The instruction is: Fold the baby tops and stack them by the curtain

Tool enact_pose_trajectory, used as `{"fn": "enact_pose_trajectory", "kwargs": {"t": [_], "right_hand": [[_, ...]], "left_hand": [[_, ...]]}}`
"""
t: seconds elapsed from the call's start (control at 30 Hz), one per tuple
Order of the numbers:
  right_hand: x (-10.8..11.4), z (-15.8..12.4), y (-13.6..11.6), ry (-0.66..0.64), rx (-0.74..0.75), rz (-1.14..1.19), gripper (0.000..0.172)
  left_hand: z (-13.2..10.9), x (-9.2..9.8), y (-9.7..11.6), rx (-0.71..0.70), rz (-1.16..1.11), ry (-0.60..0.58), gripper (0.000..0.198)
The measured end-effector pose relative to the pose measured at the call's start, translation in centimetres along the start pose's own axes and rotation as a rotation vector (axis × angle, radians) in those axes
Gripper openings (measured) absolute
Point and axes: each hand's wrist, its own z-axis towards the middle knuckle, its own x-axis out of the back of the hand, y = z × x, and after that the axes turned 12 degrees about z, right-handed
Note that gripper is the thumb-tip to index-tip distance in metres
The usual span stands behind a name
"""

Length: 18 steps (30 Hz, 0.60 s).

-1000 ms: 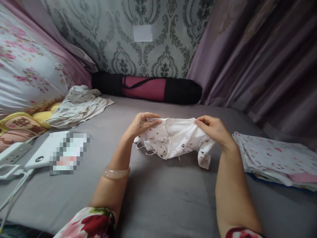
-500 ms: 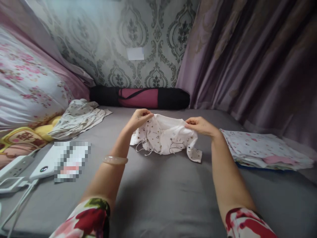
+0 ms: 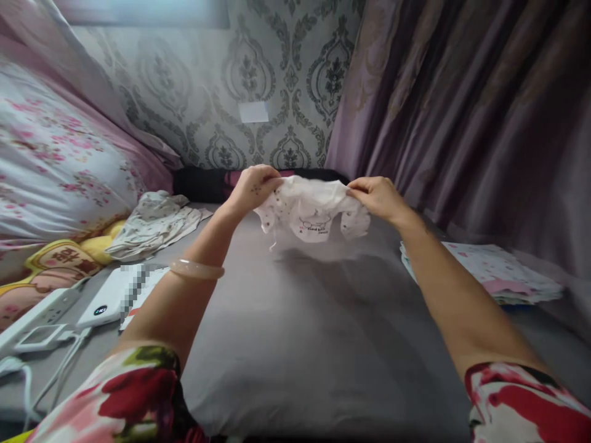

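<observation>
A small white baby shirt [image 3: 316, 206] with a fine print and thin ties hangs in the air between my two hands, above the grey bed sheet [image 3: 286, 344]. My left hand [image 3: 257, 187] pinches it at one shoulder by the neckline. On the opposite shoulder, my right hand [image 3: 376, 195] grips the cloth between thumb and fingers. The lower part of the shirt is blurred by motion, and one tie dangles on the left side. A pale bangle [image 3: 197, 269] circles my left forearm.
A folded stack of printed baby clothes [image 3: 498, 267] lies at right, partly behind my right arm. Crumpled printed cloth [image 3: 154, 224], a yellow cushion [image 3: 60, 261], a white power strip [image 3: 44, 314] with cables and a white device [image 3: 108, 301] are at left. A black-and-maroon roll [image 3: 198, 184] lies along the wall.
Both hands have lifted the shirt up and away from the sheet. Its lower edge now swings, blurred, over the bed, and my arms reach farther forward.
</observation>
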Motion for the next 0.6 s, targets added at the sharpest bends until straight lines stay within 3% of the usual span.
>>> {"fn": "enact_pose_trajectory", "kwargs": {"t": [0.1, 0.37, 0.6], "right_hand": [[-0.1, 0.5, 0.2, 0.077, 0.037, -0.048, 0.030], [-0.1, 0.9, -0.1, 0.031, 0.054, -0.106, 0.026], [-1.3, 0.7, 0.7, -0.022, 0.028, -0.154, 0.022]], "left_hand": [[-0.1, -0.2, -0.6, 0.072, -0.027, 0.074, 0.008], [-0.4, -0.1, -1.3, 0.183, -0.150, -0.114, 0.018], [-0.4, -0.8, -1.3, 0.189, -0.124, -0.074, 0.018]]}}
